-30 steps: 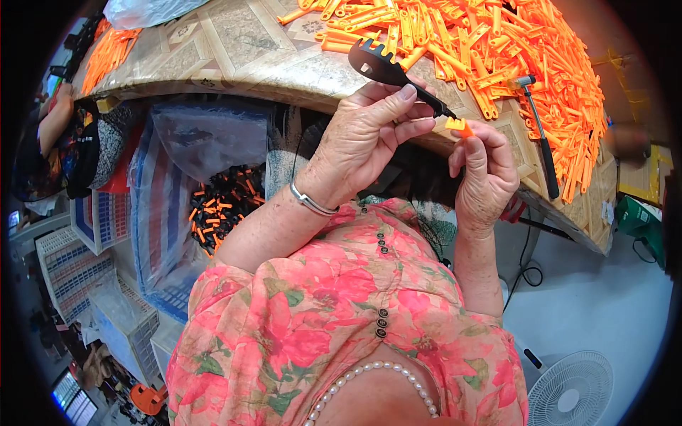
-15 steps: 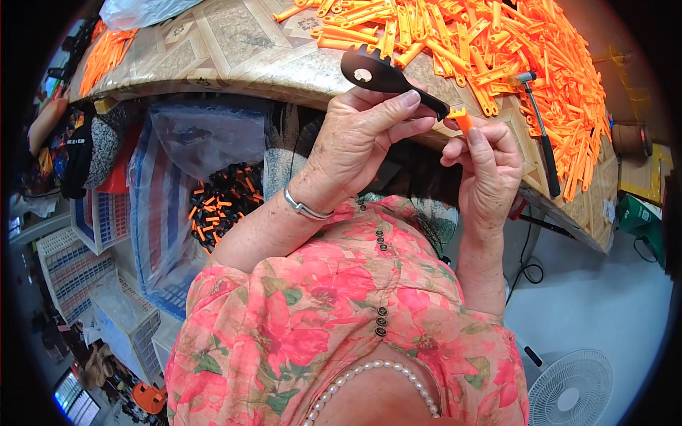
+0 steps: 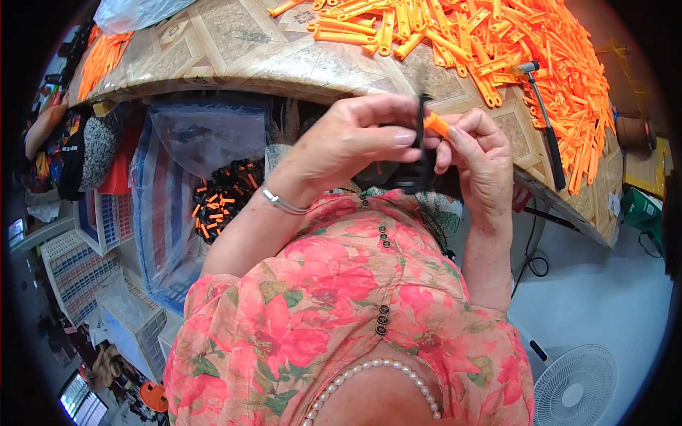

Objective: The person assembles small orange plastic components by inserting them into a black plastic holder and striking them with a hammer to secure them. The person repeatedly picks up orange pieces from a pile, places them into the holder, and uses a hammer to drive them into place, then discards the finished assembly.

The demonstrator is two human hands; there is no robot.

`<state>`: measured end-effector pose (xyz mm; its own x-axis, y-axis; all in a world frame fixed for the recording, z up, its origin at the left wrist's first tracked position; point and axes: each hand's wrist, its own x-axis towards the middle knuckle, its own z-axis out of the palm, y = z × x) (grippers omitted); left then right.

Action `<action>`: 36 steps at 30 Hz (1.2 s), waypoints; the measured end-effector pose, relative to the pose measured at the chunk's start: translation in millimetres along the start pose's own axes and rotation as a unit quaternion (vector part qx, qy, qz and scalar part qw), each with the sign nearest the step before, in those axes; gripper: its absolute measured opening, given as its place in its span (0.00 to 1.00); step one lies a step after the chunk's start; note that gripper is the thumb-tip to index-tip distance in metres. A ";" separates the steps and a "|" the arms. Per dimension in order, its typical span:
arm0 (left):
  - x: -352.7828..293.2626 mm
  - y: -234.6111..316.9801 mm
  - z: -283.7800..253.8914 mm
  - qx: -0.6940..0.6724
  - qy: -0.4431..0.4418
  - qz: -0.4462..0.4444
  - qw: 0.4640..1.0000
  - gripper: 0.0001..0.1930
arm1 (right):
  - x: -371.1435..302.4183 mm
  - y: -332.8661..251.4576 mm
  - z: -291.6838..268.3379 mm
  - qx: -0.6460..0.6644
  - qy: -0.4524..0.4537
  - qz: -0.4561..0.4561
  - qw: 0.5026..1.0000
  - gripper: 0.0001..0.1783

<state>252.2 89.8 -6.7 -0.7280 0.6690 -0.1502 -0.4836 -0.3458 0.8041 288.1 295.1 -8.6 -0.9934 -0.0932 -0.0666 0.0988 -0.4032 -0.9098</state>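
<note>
Pinched in my left hand [image 3: 352, 142] is a black pasta server [image 3: 412, 177], now pointing roughly up and down and smeared by motion. Its head hangs low, beneath my fingers, and its narrow end is up. My right hand [image 3: 479, 153] grips a short orange plastic handle [image 3: 436, 124] between thumb and fingers. The handle's free end points at the black piece. Whether the two touch is hard to make out. Both hands are over the near edge of the table [image 3: 234, 53], in front of my body.
Many loose orange handles [image 3: 540, 42] cover the table's far right. A small hammer [image 3: 545, 131] lies at their near side. Below the table, a striped bag [image 3: 160, 213] holds black and orange pieces [image 3: 224, 199]. Plastic crates [image 3: 78, 273] and another person's arm [image 3: 44, 128] are at left; a fan [image 3: 575, 387] is at lower right.
The pasta server has swung from lying nearly level, head up to the left, to upright with its head down. My left hand has turned with it. The orange handle has shifted slightly left.
</note>
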 end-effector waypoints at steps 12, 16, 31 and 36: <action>42.4 -11.4 29.8 0.083 0.141 0.148 0.975 0.17 | 20.2 29.4 19.8 -0.131 0.204 -0.218 0.945 0.04; 39.5 -13.6 14.3 0.152 0.130 0.142 0.969 0.17 | 12.1 27.4 10.6 -0.127 0.164 -0.197 0.958 0.06; 18.0 -6.5 1.5 0.368 0.041 0.077 0.926 0.10 | -0.2 -4.4 -5.0 -0.506 0.033 -0.292 0.811 0.16; 14.7 -0.6 6.2 0.491 0.026 0.125 0.862 0.08 | -9.0 -19.0 0.9 -0.592 -0.006 -0.268 0.760 0.17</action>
<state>244.8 103.9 -5.8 -0.7827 0.6152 0.0942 0.3176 0.2647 0.9105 295.3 302.7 9.7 -0.8708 -0.2165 0.4414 -0.4494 0.7147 -0.5359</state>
